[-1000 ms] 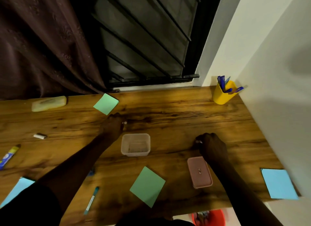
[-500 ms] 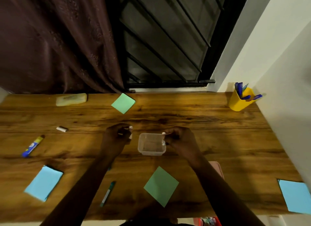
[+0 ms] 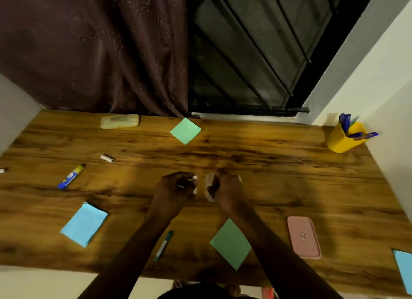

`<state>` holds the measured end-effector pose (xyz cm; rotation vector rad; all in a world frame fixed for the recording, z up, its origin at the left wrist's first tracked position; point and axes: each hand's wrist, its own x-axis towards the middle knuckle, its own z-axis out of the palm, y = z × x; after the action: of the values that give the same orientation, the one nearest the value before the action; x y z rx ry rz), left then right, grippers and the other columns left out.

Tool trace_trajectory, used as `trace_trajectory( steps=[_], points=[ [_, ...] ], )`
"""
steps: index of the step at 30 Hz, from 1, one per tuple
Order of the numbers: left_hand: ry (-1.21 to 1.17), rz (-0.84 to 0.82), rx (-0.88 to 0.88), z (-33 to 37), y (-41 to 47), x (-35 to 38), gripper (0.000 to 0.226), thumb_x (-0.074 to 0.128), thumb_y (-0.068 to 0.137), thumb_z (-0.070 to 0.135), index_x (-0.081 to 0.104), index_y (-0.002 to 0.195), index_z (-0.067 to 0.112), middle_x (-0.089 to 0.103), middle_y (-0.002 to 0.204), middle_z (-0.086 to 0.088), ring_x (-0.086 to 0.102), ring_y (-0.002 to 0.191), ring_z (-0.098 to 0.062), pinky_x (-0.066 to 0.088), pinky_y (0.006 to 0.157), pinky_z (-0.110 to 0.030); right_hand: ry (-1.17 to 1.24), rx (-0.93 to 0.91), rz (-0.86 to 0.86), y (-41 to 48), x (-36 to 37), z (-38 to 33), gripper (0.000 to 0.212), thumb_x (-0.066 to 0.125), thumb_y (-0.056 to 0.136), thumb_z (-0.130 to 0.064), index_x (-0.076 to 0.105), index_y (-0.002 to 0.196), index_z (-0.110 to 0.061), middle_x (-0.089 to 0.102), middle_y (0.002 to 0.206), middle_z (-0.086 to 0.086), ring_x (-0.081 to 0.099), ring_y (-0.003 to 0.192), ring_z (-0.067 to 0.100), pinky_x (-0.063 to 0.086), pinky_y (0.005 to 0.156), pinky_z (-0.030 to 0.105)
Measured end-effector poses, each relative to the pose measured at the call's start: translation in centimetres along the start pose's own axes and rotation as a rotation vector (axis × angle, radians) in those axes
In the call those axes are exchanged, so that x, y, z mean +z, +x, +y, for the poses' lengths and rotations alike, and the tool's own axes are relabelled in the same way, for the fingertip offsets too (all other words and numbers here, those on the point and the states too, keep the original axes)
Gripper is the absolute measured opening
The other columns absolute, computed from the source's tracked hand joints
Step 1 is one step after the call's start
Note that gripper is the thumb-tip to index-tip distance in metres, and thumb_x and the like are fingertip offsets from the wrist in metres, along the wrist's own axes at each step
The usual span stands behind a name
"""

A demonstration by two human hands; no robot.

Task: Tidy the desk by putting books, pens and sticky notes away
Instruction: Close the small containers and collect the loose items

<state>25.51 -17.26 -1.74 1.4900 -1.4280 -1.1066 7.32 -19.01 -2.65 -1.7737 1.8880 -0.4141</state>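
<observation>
My left hand (image 3: 175, 188) is closed around small white pieces (image 3: 195, 178) at the middle of the wooden desk (image 3: 278, 165). Just to its right, my right hand (image 3: 226, 190) curls over a small clear plastic box (image 3: 209, 187) and grips its rim; most of the box is hidden and blurred. Green sticky notes lie at the back (image 3: 185, 130) and near the front edge (image 3: 230, 243). Blue sticky notes lie front left (image 3: 84, 224) and at the far right (image 3: 403, 269). A teal pen (image 3: 163, 245) lies beside my left forearm.
A yellow cup (image 3: 342, 142) with blue pens stands in the back right corner. A pink lid (image 3: 303, 236) lies front right. A blue-yellow glue stick (image 3: 71, 176), a small white piece (image 3: 107, 158) and a yellowish case (image 3: 119, 121) lie on the left half. Curtain and window behind.
My right hand moved left from beside the pink lid onto the clear box. My left hand drew back toward the box holding white pieces. The view shifted left.
</observation>
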Motion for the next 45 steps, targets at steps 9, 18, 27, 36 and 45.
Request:
trace_trajectory(
  steps=[9,18,27,36,45],
  points=[
    [0.036,-0.023,0.017,0.6,-0.5,0.9,0.013,0.074,0.091,0.035,0.074,0.09,0.048,0.076,0.075,0.011,0.074,0.069,-0.007,0.062,0.065,-0.031,0.132,0.038,-0.016,0.1,-0.6,0.2,0.017,0.077,0.085,-0.012,0.07,0.1,-0.015,0.073,0.106,0.005,0.07,0.096,0.021,0.046,0.064,0.023],
    [-0.075,-0.108,-0.043,1.9,1.2,3.1,0.02,0.079,0.084,0.013,0.076,0.096,0.029,0.078,0.079,0.002,0.076,0.065,-0.019,0.063,0.061,-0.031,0.746,0.181,-0.173,0.1,-5.8,0.0,0.023,0.081,0.088,-0.025,0.073,0.105,-0.014,0.08,0.084,0.003,0.078,0.071,0.014,0.061,0.058,0.024],
    [-0.026,-0.036,-0.126,0.3,1.9,1.6,0.023,0.08,0.078,0.007,0.076,0.092,0.025,0.078,0.08,0.003,0.076,0.07,-0.017,0.065,0.071,-0.044,0.221,0.053,-0.001,-0.1,-3.6,0.7,0.018,0.078,0.088,-0.024,0.079,0.099,-0.01,0.078,0.093,0.007,0.075,0.08,0.02,0.063,0.073,0.041],
    [-0.12,0.235,-0.234,-3.3,3.1,-7.4,0.018,0.075,0.08,-0.004,0.077,0.083,0.014,0.077,0.076,-0.01,0.076,0.07,-0.035,0.063,0.065,-0.04,-0.133,0.082,-0.009,0.9,0.5,0.3,0.037,0.08,0.081,-0.03,0.075,0.115,-0.015,0.076,0.116,0.005,0.072,0.105,0.023,0.056,0.087,0.03],
    [0.317,0.387,-0.163,-8.6,5.8,-15.9,0.02,0.07,0.081,0.0,0.077,0.098,0.009,0.078,0.092,-0.012,0.075,0.086,-0.031,0.06,0.086,-0.044,-0.068,0.049,-0.008,0.7,0.0,-0.4,0.023,0.071,0.09,-0.022,0.079,0.11,-0.015,0.077,0.111,0.005,0.073,0.1,0.021,0.056,0.085,0.029]
  ],
)
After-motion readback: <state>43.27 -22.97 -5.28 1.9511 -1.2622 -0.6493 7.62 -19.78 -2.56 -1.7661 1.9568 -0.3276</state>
